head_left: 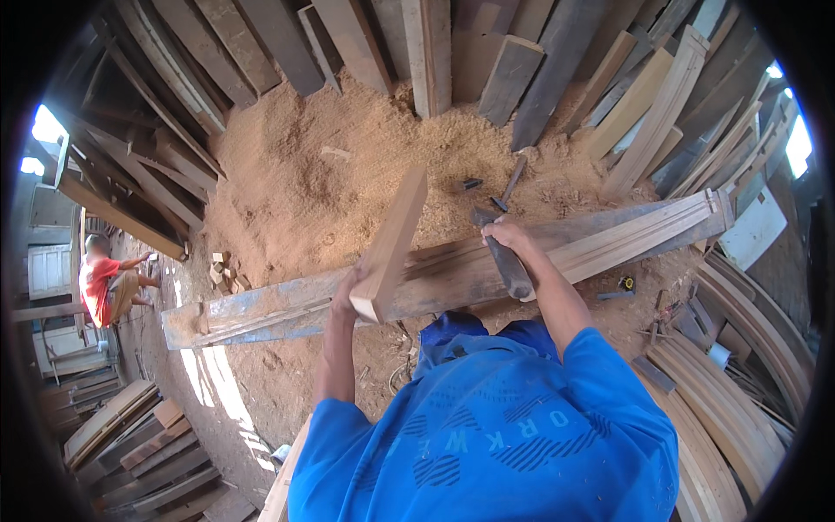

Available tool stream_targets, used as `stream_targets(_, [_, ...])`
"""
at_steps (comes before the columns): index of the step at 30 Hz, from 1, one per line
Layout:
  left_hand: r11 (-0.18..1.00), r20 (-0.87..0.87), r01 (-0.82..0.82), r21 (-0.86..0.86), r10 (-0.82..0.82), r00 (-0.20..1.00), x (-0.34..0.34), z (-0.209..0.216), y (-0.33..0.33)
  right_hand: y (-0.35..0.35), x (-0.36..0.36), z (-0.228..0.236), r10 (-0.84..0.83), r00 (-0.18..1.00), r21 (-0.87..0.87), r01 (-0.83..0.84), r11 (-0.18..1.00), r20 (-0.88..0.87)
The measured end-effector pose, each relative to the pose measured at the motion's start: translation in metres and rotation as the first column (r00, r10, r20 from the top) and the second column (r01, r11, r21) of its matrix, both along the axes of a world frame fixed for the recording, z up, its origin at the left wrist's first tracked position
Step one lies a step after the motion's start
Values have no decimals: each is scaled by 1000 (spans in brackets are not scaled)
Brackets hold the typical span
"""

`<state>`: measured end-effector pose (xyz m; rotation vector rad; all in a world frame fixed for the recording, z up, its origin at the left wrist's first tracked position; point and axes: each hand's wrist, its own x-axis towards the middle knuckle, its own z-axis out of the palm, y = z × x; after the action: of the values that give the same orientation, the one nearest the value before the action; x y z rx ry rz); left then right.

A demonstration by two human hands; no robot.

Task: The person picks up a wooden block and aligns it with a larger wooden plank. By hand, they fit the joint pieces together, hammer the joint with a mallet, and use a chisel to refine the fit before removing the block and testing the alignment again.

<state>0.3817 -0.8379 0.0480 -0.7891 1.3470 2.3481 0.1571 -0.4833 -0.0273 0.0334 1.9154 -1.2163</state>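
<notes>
My left hand (344, 294) is closed around the lower end of a short, thick wooden board (393, 239), which is tilted up and away from me. My right hand (508, 233) grips the far end of a long dark block that looks like a wooden hand plane (504, 265). Both are held over a long, narrow workbench (291, 287) that runs across in front of me. Pale wooden strips (644, 233) lie lengthwise on its right part. The fingers of my left hand are partly hidden behind the board.
Sawdust and shavings (304, 174) cover the ground beyond the bench, where a hammer (511, 184) lies. Planks (430, 52) lean all around. A tape measure (626, 284) is at right, small wood blocks (228, 274) at left. Another person in red (103, 283) sits far left.
</notes>
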Motion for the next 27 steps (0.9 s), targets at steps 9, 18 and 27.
stream_targets(9, [775, -219, -404, 485, 555, 802, 101, 22, 65, -73, 21, 62, -296, 900, -386, 409, 827, 320])
stream_targets(18, [628, -191, -196, 753, 494, 848, 101, 0, 129, -10, 53, 220, -19, 930, -894, 358, 270, 367])
stream_targets(27, [935, -393, 335, -114, -353, 849, 28, 79, 259, 131, 80, 209, -395, 901, -878, 330, 348, 182])
